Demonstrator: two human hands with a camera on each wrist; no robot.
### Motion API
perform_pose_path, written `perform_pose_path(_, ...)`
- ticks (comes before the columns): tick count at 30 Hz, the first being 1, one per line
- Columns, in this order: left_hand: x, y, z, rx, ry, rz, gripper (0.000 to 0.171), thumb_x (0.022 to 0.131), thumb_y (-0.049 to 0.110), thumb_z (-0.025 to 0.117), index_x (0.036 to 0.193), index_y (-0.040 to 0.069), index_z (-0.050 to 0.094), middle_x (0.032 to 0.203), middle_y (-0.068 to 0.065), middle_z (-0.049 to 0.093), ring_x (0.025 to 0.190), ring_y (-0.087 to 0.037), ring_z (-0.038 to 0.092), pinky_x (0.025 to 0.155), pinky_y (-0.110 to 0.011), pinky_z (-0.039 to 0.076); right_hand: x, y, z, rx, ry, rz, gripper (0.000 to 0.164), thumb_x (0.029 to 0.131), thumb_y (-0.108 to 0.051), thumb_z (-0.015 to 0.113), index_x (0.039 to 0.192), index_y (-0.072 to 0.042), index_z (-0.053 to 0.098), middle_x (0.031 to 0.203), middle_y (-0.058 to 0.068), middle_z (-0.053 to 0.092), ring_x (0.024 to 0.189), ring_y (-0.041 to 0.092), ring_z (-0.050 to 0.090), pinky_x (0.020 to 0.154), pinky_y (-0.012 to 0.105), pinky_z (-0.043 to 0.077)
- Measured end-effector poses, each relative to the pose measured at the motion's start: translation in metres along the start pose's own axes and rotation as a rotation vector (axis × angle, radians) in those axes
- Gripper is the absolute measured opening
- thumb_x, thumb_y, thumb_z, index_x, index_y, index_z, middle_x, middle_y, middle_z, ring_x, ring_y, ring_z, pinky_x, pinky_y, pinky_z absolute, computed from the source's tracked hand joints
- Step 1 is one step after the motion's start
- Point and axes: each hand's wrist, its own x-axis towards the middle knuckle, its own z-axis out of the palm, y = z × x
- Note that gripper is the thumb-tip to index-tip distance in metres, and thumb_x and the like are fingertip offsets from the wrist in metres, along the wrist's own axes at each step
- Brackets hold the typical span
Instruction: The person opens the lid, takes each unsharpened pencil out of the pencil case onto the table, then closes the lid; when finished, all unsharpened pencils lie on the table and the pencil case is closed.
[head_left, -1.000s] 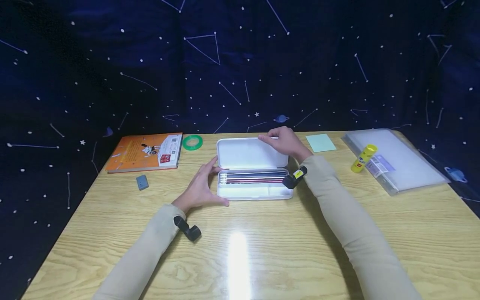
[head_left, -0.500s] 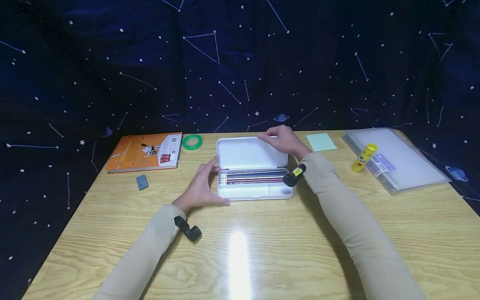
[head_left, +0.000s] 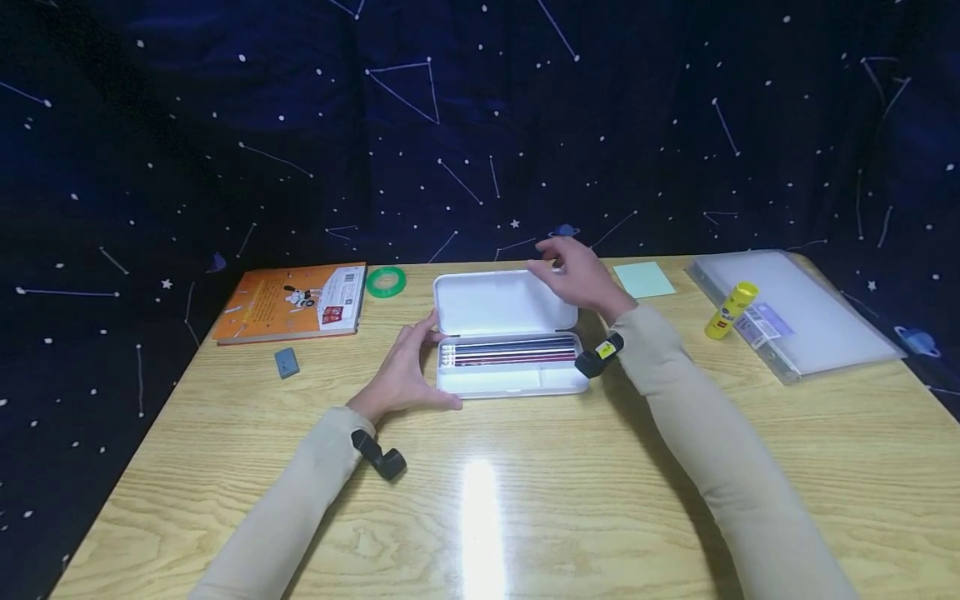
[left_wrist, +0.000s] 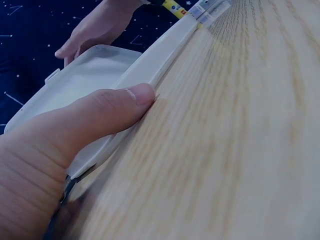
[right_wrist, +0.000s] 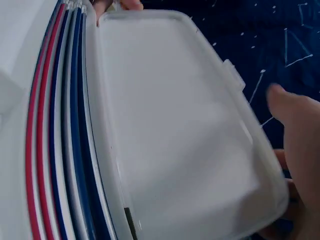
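A white pencil case [head_left: 489, 383] lies open on the table, lid [head_left: 504, 302] tilted back. Several striped pencils [head_left: 510, 350] in blue, red and white fill its rear compartment; the front compartments hold nothing visible. My left hand [head_left: 405, 371] grips the case's left end, thumb along the front edge, as the left wrist view shows with the thumb [left_wrist: 120, 105] on the white wall. At the lid's upper right corner is my right hand [head_left: 581, 275]. In the right wrist view its thumb [right_wrist: 295, 107] stands apart from the lid's edge, other fingers partly hidden behind the lid.
An orange book [head_left: 288, 304], a green tape roll [head_left: 372, 286] and a blue eraser [head_left: 287, 362] lie at left. To the right are a pale green sticky note pad [head_left: 645, 280], a yellow glue stick [head_left: 731, 311] and a clear plastic folder [head_left: 817, 312]. A starry dark cloth [head_left: 480, 125] hangs behind.
My right hand has shifted slightly up and right, its thumb coming off the lid's edge. My left hand stays at the case's left end, and the lid stays open.
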Motion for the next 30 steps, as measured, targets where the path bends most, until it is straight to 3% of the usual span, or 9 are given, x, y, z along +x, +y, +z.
perform_pose_path(3, 0.001, 0.000, 0.001, 0.000, -0.006, 0.006, 0.140, 0.043, 0.043, 0.096, 0.154, 0.008, 0.018, 0.131, 0.001, 0.059, 0.115, -0.018, 0.040, 0.109, -0.041, 0.032, -0.012, 0.002, -0.006, -0.011, 0.141, -0.025, 0.047, 0.096, -0.032, 0.055, 0.134, -0.004, 0.051, 0.131, 0.017, 0.050, 0.123, 0.033, 0.043, 0.104, 0.049, 0.032)
perform_pose_path(7, 0.002, 0.000, 0.001, -0.005, -0.006, 0.009, 0.139, 0.044, 0.043, 0.096, 0.154, 0.008, 0.018, 0.131, 0.001, 0.059, 0.116, -0.018, 0.040, 0.110, -0.041, 0.032, -0.030, 0.008, -0.010, 0.020, 0.283, -0.041, 0.033, 0.095, -0.018, 0.053, 0.123, -0.001, 0.059, 0.124, 0.018, 0.052, 0.120, 0.034, 0.043, 0.103, 0.050, 0.030)
perform_pose_path(13, 0.002, -0.001, -0.001, -0.023, -0.001, -0.006, 0.140, 0.043, 0.043, 0.096, 0.154, 0.010, 0.018, 0.131, 0.002, 0.058, 0.117, -0.017, 0.040, 0.110, -0.041, 0.031, -0.049, 0.014, -0.003, 0.104, 0.341, -0.154, 0.030, 0.092, -0.013, 0.058, 0.118, 0.001, 0.057, 0.114, 0.017, 0.056, 0.107, 0.031, 0.050, 0.088, 0.043, 0.043)
perform_pose_path(16, 0.001, -0.001, -0.001, -0.026, -0.002, -0.009, 0.140, 0.043, 0.043, 0.096, 0.154, 0.010, 0.017, 0.131, 0.001, 0.058, 0.117, -0.018, 0.040, 0.110, -0.041, 0.031, -0.055, 0.019, 0.002, 0.158, 0.344, -0.214, 0.027, 0.091, -0.010, 0.060, 0.115, 0.001, 0.059, 0.106, 0.015, 0.060, 0.095, 0.025, 0.055, 0.079, 0.033, 0.046)
perform_pose_path(21, 0.001, 0.001, -0.001, -0.022, -0.007, -0.010, 0.139, 0.044, 0.042, 0.096, 0.154, 0.010, 0.017, 0.131, 0.000, 0.057, 0.117, -0.018, 0.040, 0.111, -0.041, 0.031, -0.065, 0.032, 0.007, 0.205, 0.277, -0.236, 0.013, 0.088, -0.006, 0.063, 0.100, -0.002, 0.067, 0.079, 0.009, 0.061, 0.071, 0.016, 0.050, 0.063, 0.019, 0.039)
perform_pose_path(30, 0.001, 0.001, 0.000, -0.039, -0.005, -0.008, 0.138, 0.045, 0.041, 0.096, 0.154, 0.010, 0.018, 0.131, 0.000, 0.056, 0.119, -0.018, 0.041, 0.111, -0.041, 0.030, -0.074, 0.046, 0.009, 0.107, -0.063, -0.208, 0.010, 0.087, -0.016, 0.069, 0.093, -0.009, 0.074, 0.057, -0.004, 0.042, 0.053, 0.012, 0.040, 0.051, 0.025, 0.031)
